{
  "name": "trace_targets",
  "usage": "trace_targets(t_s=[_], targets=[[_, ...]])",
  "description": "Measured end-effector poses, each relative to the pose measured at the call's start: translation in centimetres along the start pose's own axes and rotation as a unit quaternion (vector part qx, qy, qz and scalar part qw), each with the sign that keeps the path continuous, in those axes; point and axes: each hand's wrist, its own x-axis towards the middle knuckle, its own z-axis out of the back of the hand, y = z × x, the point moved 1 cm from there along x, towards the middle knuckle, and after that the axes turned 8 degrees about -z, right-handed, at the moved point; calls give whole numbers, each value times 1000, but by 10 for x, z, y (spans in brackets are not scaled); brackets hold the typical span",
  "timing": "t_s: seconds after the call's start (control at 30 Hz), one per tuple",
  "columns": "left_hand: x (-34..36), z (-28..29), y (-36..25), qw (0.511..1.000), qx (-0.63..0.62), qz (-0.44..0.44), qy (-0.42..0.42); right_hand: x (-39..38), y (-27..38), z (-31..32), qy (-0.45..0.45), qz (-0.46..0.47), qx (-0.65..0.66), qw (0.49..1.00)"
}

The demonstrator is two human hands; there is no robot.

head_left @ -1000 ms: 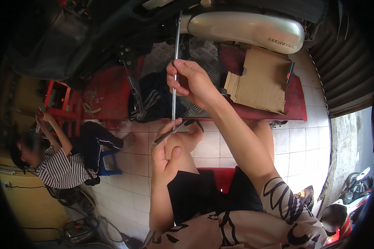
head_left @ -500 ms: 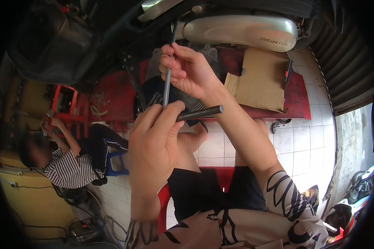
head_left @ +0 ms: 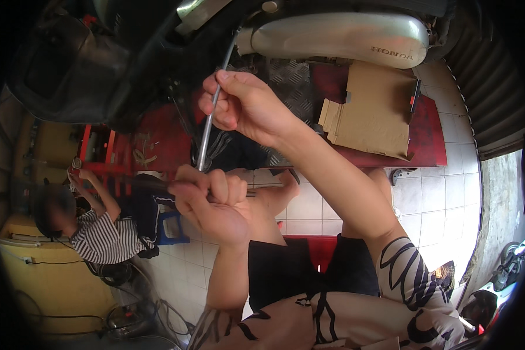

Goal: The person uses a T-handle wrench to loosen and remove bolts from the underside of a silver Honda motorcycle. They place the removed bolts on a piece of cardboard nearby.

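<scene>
A steel T-handle wrench (head_left: 206,138) slants up from my lap toward the underside of a motorbike. My left hand (head_left: 214,204) is closed around its crossbar, which shows as a dark motion smear on the left and a short stub on the right. Higher up, my right hand (head_left: 245,106) pinches the shaft between thumb and curled fingers. The wrench's far tip reaches the dark bodywork beside the motorbike's silver engine cover (head_left: 335,39); what it touches there is hidden in shadow.
Flattened cardboard (head_left: 370,111) lies on the red lift platform (head_left: 429,131) beneath the bike. At left sits another person (head_left: 108,236) in a striped shirt, near a blue stool (head_left: 174,227) and a yellow drum (head_left: 52,280). Cables (head_left: 163,309) trail over the tiled floor.
My left hand has turned the crossbar, whose long end swung from right to left. Both hands have shifted slightly left, and the shaft leans more.
</scene>
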Motion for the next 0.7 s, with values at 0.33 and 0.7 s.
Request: trace_targets(t_s=[0.33,0.7], targets=[[2,-26,-5,990,-130,37,36,-12,-28,6,238,-67,-32,968],[-3,8,-43,848,517,-113,-17,-24,-25,-7,176,13,-24,984]])
